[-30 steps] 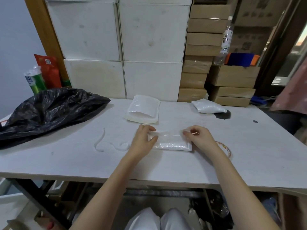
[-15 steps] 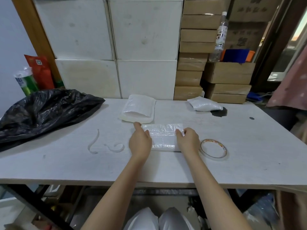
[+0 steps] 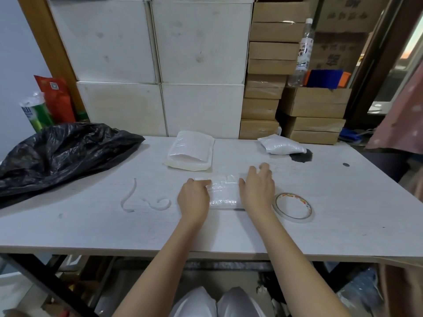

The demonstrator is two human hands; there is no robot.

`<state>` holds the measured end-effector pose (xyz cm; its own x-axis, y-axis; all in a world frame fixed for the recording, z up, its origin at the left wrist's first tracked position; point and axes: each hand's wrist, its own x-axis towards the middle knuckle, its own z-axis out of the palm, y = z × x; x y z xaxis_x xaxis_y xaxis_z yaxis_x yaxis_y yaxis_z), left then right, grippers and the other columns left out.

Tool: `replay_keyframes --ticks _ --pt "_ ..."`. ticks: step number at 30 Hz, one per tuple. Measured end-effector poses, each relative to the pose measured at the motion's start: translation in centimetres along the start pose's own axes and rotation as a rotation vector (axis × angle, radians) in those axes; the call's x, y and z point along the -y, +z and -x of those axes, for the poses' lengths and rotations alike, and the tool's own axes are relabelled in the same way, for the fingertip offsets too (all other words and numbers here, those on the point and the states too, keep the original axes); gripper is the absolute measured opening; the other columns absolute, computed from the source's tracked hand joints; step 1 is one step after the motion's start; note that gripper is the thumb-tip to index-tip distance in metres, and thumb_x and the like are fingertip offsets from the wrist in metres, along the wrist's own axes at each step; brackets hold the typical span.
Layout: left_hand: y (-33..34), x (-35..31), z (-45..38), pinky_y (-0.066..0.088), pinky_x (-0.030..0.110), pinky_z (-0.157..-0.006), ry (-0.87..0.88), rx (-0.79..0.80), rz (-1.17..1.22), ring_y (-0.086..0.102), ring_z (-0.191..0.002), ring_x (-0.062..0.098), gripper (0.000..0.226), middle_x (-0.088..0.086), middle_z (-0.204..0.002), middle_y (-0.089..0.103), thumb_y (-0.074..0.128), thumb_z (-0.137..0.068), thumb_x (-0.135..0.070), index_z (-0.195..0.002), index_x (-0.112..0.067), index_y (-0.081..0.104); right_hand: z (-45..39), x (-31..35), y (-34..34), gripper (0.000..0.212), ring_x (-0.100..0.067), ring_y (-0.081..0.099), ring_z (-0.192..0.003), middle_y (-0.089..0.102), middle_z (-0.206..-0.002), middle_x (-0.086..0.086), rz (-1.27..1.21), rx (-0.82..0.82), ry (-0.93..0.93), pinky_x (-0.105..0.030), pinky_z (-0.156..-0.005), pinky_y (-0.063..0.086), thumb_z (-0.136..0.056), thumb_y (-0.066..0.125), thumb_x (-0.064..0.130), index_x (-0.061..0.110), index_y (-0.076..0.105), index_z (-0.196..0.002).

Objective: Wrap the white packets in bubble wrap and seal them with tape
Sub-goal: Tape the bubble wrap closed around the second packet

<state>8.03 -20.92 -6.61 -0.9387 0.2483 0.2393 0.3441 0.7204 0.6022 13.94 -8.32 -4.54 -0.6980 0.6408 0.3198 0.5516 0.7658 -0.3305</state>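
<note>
Left hand (image 3: 194, 197) curls onto the bubble-wrapped packet (image 3: 223, 193) mid-counter (image 3: 91, 227); right hand (image 3: 258, 189) presses its other end, fingers straight.

Black bag (image 3: 61, 154), white table (image 3: 91, 225), red-and-orange-patterned tape roll (image 3: 293, 208), brown boxes (image 3: 272, 51).
</note>
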Motion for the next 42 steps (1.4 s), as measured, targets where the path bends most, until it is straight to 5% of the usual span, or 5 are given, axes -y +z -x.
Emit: replay_keyframes --ticks 5,13,18,23,42 --pt "0.2 0.0 0.0 0.046 0.035 -0.080 0.004 -0.007 -0.031 0.057 -0.100 0.031 0.045 0.011 -0.107 0.058 0.038 -0.092 -0.007 -0.121 -0.030 0.062 -0.6 1.3 0.3 0.052 -0.018 0.001 -0.148 0.014 -0.159 -0.004 0.080 0.165 -0.483 -0.034 -0.119 -0.001 -0.102 0.025 0.034 0.010 0.024 -0.148" --pt "-1.4 -1.3 -1.2 0.042 0.036 -0.087 -0.009 0.013 -0.189 0.046 -0.115 0.029 0.040 0.011 -0.123 0.049 0.039 -0.092 -0.008 -0.121 -0.023 0.060 0.1 0.5 2.4 0.052 -0.016 0.014 -0.146 0.021 -0.157 -0.004 -0.064 0.389 -0.319 -0.032 -0.119 0.008 -0.102 0.020 0.033 0.010 0.024 -0.148" --pt "-1.9 -3.4 -2.6 0.032 0.038 -0.107 0.505 -0.077 -0.336 0.044 -0.131 0.027 0.039 0.012 -0.136 0.052 0.036 -0.094 -0.018 -0.127 -0.011 0.055 0.2 0.4 2.8 0.048 -0.020 0.027 -0.142 0.036 -0.151 -0.005 -0.075 0.307 -0.325 -0.034 -0.116 0.019 -0.100 0.024 0.031 0.011 0.038 -0.141" --pt "0.1 -1.9 -1.1 0.007 0.032 -0.118 0.363 0.399 -0.205 0.015 -0.145 0.015 0.048 0.000 -0.154 0.028 0.017 -0.103 -0.033 -0.146 -0.015 0.028 0.0 0.3 2.7 0.052 -0.013 0.013 -0.146 0.019 -0.158 0.000 -0.061 0.416 -0.310 -0.030 -0.120 0.008 -0.099 0.023 0.028 0.015 0.020 -0.150" --pt "0.6 -0.8 -0.6 0.001 0.027 -0.118 0.274 0.497 -0.090 0.004 -0.146 0.011 0.051 -0.001 -0.159 0.010 0.018 -0.103 -0.031 -0.150 -0.013 0.012 -0.3 -0.1 1.1 0.050 -0.013 0.002 -0.148 0.007 -0.160 -0.004 -0.193 0.569 -0.235 -0.028 -0.118 0.004 -0.103 0.018 0.027 0.008 0.016 -0.150"
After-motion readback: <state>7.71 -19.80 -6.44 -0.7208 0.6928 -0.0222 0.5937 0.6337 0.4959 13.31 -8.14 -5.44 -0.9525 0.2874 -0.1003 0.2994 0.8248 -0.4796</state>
